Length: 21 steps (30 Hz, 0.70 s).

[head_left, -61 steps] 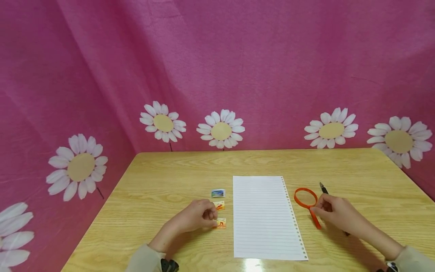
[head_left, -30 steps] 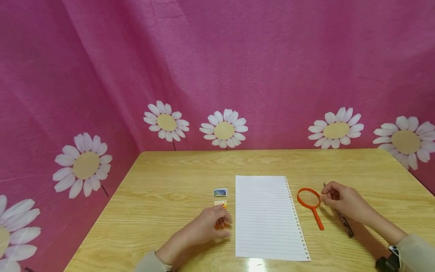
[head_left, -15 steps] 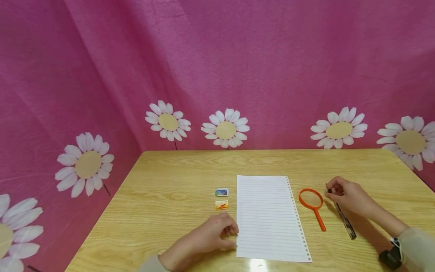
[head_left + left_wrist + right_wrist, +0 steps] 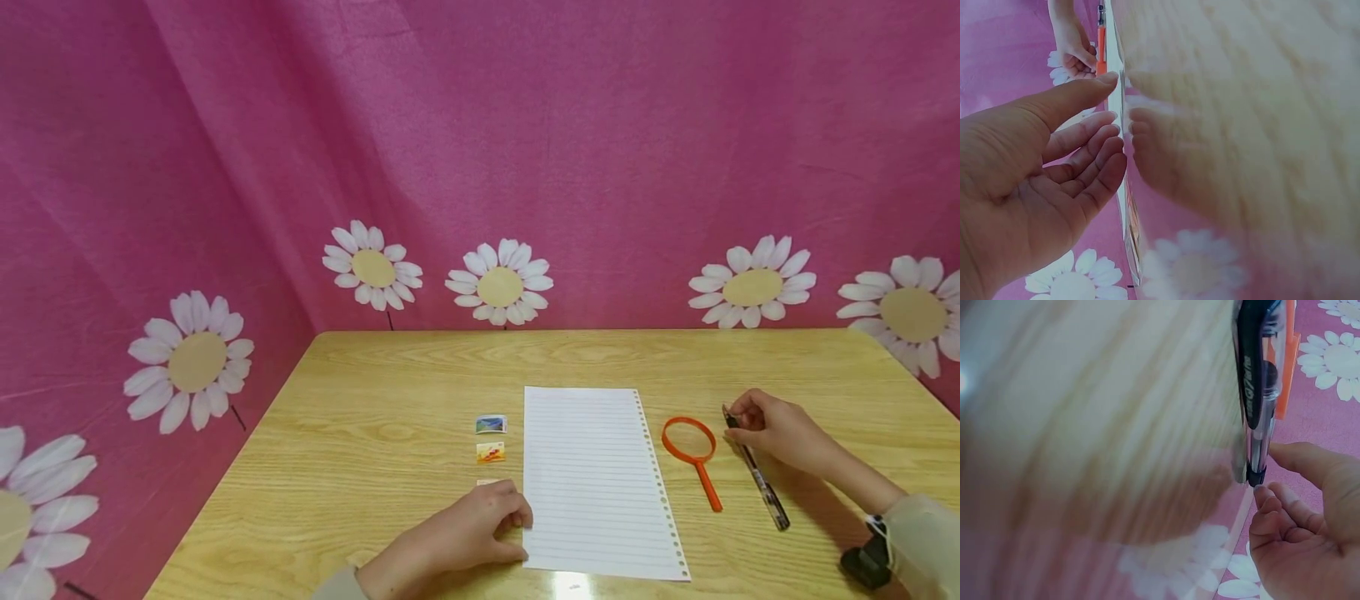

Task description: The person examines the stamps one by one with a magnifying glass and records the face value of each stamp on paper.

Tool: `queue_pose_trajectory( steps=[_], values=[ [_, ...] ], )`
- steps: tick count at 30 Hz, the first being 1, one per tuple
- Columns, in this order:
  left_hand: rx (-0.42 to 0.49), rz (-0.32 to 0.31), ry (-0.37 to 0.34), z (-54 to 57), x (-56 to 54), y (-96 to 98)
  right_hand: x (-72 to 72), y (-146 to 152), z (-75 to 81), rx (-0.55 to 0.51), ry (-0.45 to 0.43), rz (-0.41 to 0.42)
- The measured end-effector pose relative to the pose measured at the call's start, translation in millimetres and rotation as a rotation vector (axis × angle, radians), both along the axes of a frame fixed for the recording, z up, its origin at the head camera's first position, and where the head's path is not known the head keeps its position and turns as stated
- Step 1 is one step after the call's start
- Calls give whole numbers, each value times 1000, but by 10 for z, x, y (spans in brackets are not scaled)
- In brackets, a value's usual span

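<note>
Pink daisy-printed fabric (image 4: pixel 600 167) backs a glossy wood-grain table (image 4: pixel 375 383). At three o'clock from the white, lined, hole-punched paper sheet (image 4: pixel 592 475), the right hand (image 4: pixel 783 437) straddles a clear-and-black plastic pen (image 4: pixel 766 492); whether it pinches is unclear. At eight, the left hand (image 4: pixel 472 533), thumb and fingers apart, meets the sheet's edge; light pressure should avoid creases.

Fingers (image 4: pixel 1297 512) touch the black tip of a clear pen (image 4: pixel 1257 394).
</note>
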State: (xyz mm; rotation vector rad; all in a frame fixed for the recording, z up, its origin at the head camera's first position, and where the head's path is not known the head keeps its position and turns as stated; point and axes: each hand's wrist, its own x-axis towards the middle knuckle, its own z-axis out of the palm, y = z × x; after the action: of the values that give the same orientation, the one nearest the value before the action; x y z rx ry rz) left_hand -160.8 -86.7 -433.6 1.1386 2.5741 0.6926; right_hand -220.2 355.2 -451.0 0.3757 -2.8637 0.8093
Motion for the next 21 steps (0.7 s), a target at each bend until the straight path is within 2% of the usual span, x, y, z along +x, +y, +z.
queue_pose_trajectory(
  steps=[10,21],
  values=[
    [-20,-7,2,7,-5,6,-3,-6,40,25,-46,-8],
    [-33,3,-12,8,-11,-1,-2,-51,43,25,-76,-75]
  ],
)
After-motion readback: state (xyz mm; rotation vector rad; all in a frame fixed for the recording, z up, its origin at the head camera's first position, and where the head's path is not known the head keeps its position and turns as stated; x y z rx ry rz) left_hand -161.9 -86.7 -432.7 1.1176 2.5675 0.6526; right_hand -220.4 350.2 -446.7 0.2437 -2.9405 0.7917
